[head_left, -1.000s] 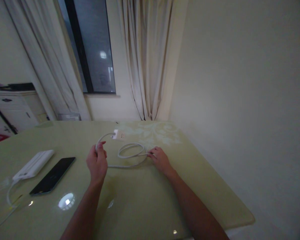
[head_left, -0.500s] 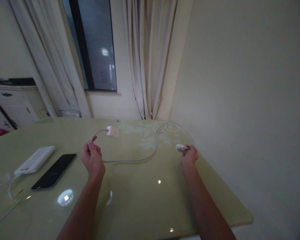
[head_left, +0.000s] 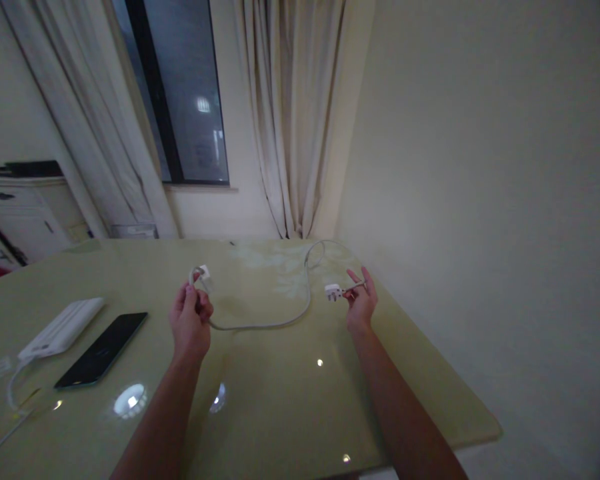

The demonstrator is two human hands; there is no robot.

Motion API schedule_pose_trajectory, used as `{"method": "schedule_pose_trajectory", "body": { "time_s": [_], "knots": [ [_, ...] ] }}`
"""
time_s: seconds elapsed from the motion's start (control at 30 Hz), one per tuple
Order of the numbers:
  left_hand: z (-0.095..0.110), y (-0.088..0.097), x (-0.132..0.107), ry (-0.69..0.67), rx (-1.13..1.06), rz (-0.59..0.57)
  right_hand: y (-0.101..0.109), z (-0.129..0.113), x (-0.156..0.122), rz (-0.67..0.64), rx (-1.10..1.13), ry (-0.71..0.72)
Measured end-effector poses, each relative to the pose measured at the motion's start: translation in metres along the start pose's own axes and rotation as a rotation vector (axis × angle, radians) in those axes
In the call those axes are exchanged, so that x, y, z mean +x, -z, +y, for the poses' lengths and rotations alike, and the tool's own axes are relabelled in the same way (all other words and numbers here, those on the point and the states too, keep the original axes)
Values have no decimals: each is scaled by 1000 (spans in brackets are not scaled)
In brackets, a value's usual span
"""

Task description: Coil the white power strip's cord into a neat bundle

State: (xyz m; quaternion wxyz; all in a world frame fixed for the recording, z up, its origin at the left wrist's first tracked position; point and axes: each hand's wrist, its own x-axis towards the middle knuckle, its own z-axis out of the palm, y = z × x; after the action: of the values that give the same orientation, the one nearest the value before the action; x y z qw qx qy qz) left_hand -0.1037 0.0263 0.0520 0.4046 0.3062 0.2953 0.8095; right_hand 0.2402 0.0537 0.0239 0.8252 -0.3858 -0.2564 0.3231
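Observation:
A white extension cord [head_left: 265,327] runs over the table in a loose curve with a small loop at the back. My left hand [head_left: 191,317] is closed around the cord near its white socket block [head_left: 205,276], which hangs just beyond the fingers. At the cord's other end is a white plug [head_left: 333,292] with its metal prongs showing. My right hand [head_left: 362,300] grips the cord just behind this plug, thumb and some fingers around it, other fingers raised. Both hands are held above the tabletop.
On the left of the glossy pale green table [head_left: 260,413] lie a black phone [head_left: 103,350] and a white power bank [head_left: 63,328] with a white cable [head_left: 11,387]. A wall [head_left: 480,233] borders the right side. Curtains [head_left: 295,120] and a window stand behind.
My right hand has moved left with the plug, and its fingers have shifted on the cord. The socket block has turned and come nearer my left hand. The view has shifted slightly.

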Motion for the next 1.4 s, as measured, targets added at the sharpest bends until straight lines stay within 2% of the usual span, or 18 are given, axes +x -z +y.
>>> {"method": "schedule_pose_trajectory", "body": {
  "time_s": [0.17,0.33,0.43,0.5,0.67,0.77,0.83,0.9,1.0,1.07,1.17,1.27,1.33,1.4],
  "knots": [
    [-1,-2,-4,-13,43,-30,-2,8,-1,-126,-94,44],
    [-1,-3,-5,-12,74,-19,3,24,-3,-267,-490,-53],
    [-2,-3,-5,-8,82,-1,5,27,-3,-273,-642,-109],
    [-2,-3,-5,-6,88,2,6,23,1,-202,-546,-143],
    [-2,-2,-4,-1,89,-11,8,1,14,-84,-6,-308],
    [-2,-2,-5,-1,84,-11,7,-4,15,-57,130,-278],
    [-2,-2,-5,3,80,-13,5,-2,13,-85,104,-202],
    [-2,-2,-5,10,73,-8,2,0,7,-116,-27,-59],
    [-1,0,-2,40,24,4,-1,-3,-2,-98,-331,306],
    [0,2,1,129,-59,-26,-2,-11,-7,-58,-500,572],
    [1,6,3,298,-180,-103,-1,-29,-13,1,-610,901],
    [-1,7,1,333,-189,-161,0,-53,-13,37,-596,1155],
    [-3,6,-1,331,-195,-191,-1,-75,-9,-37,-674,1250],
    [-3,5,-2,339,-234,-212,-7,-106,-1,-190,-852,1254]
  ]
}}
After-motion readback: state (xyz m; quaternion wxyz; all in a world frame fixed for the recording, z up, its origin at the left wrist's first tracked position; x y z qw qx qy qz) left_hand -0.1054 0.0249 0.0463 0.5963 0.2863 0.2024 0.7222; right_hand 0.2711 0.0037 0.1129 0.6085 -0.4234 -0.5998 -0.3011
